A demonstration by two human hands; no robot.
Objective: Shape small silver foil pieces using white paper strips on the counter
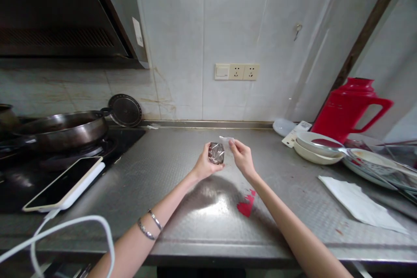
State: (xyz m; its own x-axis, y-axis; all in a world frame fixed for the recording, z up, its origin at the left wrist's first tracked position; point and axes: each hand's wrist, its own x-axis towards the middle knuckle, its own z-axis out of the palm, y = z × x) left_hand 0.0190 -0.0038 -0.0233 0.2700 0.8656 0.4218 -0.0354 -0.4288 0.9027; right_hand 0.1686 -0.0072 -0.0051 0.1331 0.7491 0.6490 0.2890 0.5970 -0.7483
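Over the middle of the metal counter [169, 152], my left hand [206, 166] is wrapped round a small shiny, brownish, clear-looking object [216, 153]. Bright reflections on it keep me from telling its exact kind. My right hand [241, 154], just to the right, pinches a small white piece of paper or tissue [224, 140] between thumb and fingers. The white piece is close to the upper right of the shiny object; whether they touch I cannot tell. A torn red scrap [246, 204] lies on the counter below my hands.
At left, a steel pan [65, 130] sits on the black stove, with a phone on a white power bank [65, 186] and a white cable [104, 226] nearby. At right are stacked bowls [316, 152], a red thermos [342, 108] and a folded white tissue [358, 202].
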